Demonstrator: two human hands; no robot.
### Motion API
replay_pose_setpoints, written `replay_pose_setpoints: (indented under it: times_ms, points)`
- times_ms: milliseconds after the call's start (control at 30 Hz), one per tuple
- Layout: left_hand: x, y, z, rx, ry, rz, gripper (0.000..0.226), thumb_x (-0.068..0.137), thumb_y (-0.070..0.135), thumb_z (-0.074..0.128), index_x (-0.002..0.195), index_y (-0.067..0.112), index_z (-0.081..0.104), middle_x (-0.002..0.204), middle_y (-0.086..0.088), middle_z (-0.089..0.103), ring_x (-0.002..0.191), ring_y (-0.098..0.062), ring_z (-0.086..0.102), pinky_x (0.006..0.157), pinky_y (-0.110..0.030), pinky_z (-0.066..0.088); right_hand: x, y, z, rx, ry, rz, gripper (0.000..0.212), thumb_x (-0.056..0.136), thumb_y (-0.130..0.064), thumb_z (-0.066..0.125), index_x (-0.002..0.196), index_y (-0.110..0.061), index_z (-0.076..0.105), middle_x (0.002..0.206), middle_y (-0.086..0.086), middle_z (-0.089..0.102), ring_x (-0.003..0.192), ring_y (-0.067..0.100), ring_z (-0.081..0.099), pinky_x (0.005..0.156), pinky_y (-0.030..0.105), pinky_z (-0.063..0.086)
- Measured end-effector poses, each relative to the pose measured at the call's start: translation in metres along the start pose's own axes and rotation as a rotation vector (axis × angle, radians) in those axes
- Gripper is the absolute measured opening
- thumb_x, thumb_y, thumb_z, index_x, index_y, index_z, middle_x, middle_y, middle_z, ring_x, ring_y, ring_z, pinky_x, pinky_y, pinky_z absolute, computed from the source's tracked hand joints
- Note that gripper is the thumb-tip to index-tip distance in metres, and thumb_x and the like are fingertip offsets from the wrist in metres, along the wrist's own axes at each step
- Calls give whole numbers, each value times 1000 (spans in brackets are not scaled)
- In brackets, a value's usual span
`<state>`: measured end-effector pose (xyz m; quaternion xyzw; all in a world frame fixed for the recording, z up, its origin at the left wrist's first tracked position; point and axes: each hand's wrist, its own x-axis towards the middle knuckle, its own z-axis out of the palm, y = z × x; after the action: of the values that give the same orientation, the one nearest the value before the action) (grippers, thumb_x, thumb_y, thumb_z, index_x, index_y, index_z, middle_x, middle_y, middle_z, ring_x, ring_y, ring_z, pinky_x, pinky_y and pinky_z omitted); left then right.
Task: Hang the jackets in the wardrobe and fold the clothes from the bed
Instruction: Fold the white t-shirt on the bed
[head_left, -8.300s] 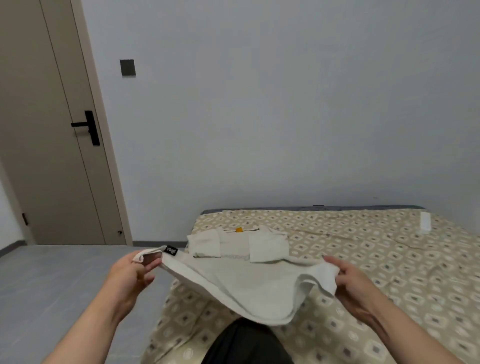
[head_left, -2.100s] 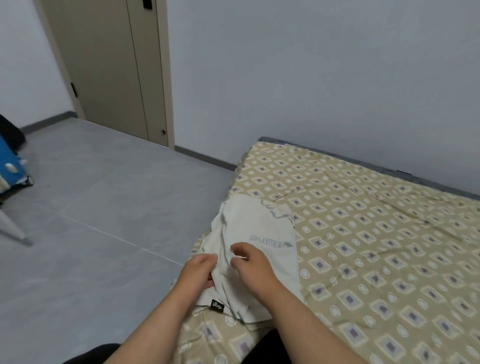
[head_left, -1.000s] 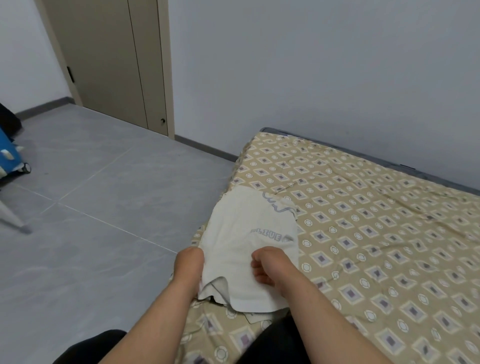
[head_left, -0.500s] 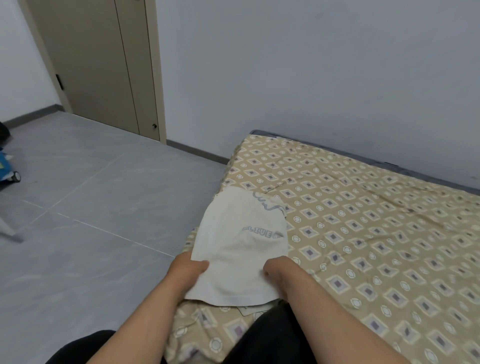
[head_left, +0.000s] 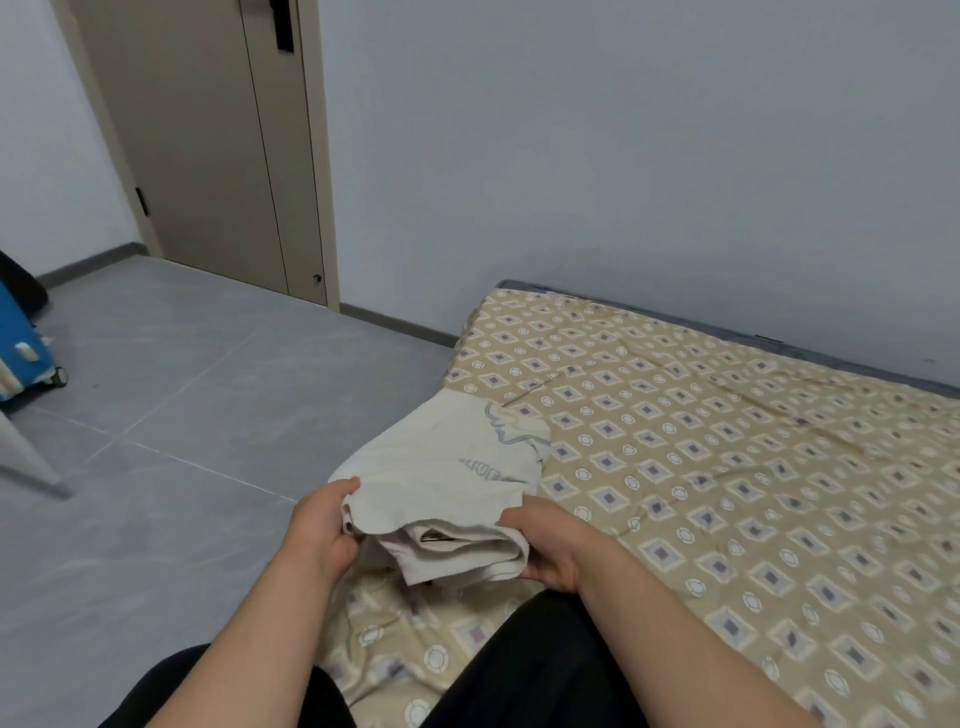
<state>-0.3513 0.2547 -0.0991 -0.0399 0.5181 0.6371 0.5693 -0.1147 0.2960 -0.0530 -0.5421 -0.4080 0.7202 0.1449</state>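
Cream cotton T-shirt with grey-blue print (head_left: 447, 478), folded in layers, lies at the near left corner of the bed with the tan diamond-patterned sheet (head_left: 727, 467), its near end raised between the hands. Left hand (head_left: 322, 525) pinches the loose top layer, thumb over; right hand (head_left: 545, 545) curls round the thick near right edge, fingertips hidden beneath, so depth of grip is uncertain. Risk: only the top layer seems caught on the left, so a lift may let lower folds spill open, and the bundle sits just beside the bed edge, where it could slide onto the grey tiled floor (head_left: 182, 415).
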Motion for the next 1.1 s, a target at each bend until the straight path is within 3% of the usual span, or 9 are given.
replay_pose_setpoints:
  times_ms: [133,300,400,467,567,667,833,967,1100]
  points:
    - [-6,8,-6,-7,7,129,56,95,-9,48,148,2,33,144,-23,44,105,-37,64,84,-48,56,0,8,7,-139,83,-195,69,79,-1,64,135,-36,44,126,1,64,102,27,69,66,38,60]
    - [-8,12,-5,-149,-187,82,32,94,-6,35,91,3,66,97,-17,61,66,-18,70,60,-24,59,-4,-4,3,38,65,-146,47,80,6,38,109,-7,73,107,22,69,83,35,68,86,54,57]
    - [-1,17,-8,-318,-204,30,22,91,2,41,100,-2,61,88,-15,70,75,-22,72,67,-29,61,2,-2,-6,177,-114,-200,66,67,23,33,117,-4,68,106,22,66,89,37,62,83,48,52]
    - [-2,20,-9,-421,-254,37,38,68,-2,65,106,-5,62,93,-18,73,84,-29,73,71,-35,62,7,1,-9,163,-203,-279,66,69,27,45,126,-4,59,99,15,69,87,29,65,80,41,53]
    - [5,19,-4,-247,-308,93,47,59,-19,56,102,-1,62,92,-16,70,82,-26,71,68,-30,61,20,4,-12,-45,-16,-380,39,80,13,67,114,-6,67,97,11,74,90,22,71,81,33,57]
    - [15,9,6,180,-182,234,65,72,-32,27,104,12,63,85,-10,71,72,-20,68,55,-23,57,33,3,-18,-77,136,-365,7,87,-5,69,91,-8,74,89,10,74,84,24,67,82,38,54]
    - [29,6,12,449,-140,396,47,81,-22,59,105,17,67,92,-8,75,77,-16,71,65,-29,59,41,3,-24,-62,-12,-262,52,78,20,47,105,-15,75,93,12,73,76,19,65,70,26,54]
    - [40,3,12,364,-19,364,22,91,-6,53,102,7,67,95,-15,72,86,-26,68,75,-36,58,47,-3,-22,-59,143,-319,31,78,14,57,91,-7,75,90,21,74,77,27,69,74,38,57]
    - [36,6,7,170,95,211,23,87,4,37,83,4,60,83,-17,60,71,-29,56,64,-39,58,48,-1,-28,180,141,-36,14,69,-7,49,62,-11,61,66,9,56,59,23,54,67,39,55]
